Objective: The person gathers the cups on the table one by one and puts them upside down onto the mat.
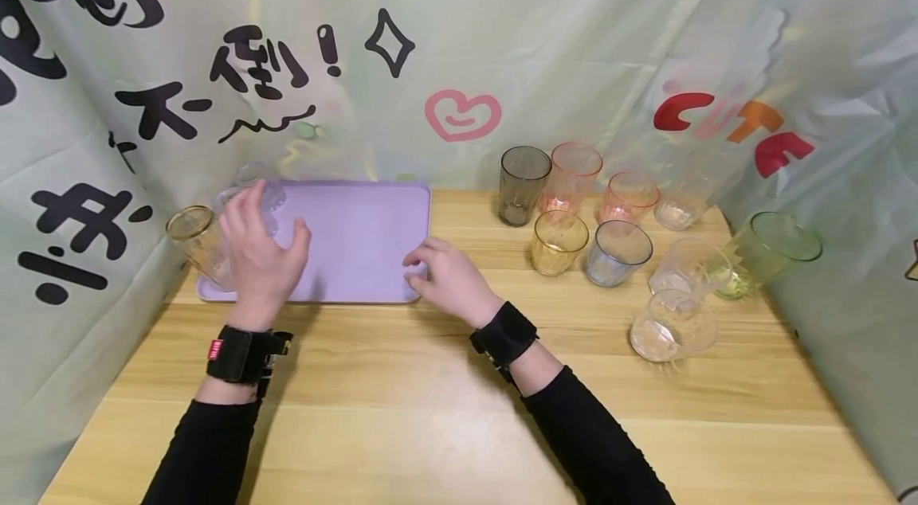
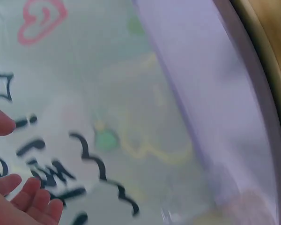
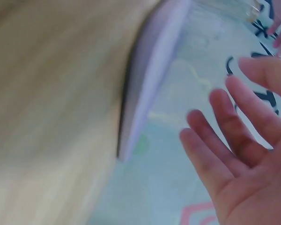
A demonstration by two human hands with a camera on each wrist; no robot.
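With twelve o'clock lying toward the cloth, I see the left hand (image 1: 264, 250) poised at nine o'clock over a tray (image 1: 358, 242), its thumb and fingers spread wide with nothing gripped. From here I can't tell whether it touches the glass beside it. The right hand (image 1: 450, 275) sits by the tray's four o'clock corner, fingers loosely bent and parted, palm holding nothing. Black straps (image 1: 505, 334) wrap both wrists below dark, close-fitting sleeves (image 1: 595, 429).

The tray is smooth, matte lilac, a rounded rectangle with a low raised rim. At its nine o'clock end is an amber-rimmed glass (image 1: 201, 238), partly behind the left hand; clear glasses (image 1: 276, 196) show at ten o'clock, beyond the fingers.

Well off toward three o'clock is a cluster of see-through tumblers. Around it, a tall smoky glass (image 1: 525, 190) and a tall pink one (image 1: 574, 178) stand near ten, a squat pink (image 1: 625, 202) at twelve, a clear one (image 1: 680, 210) at one, a flared green (image 1: 766, 258) at three, two clear glasses (image 1: 667, 334) between four and six, then short blue-grey (image 1: 617, 256) and yellow (image 1: 559, 246) tumblers toward nine.

Everything rests on a pale wood-grained worktop (image 1: 358, 409); creased, printed cloth (image 1: 574, 27) hangs behind.
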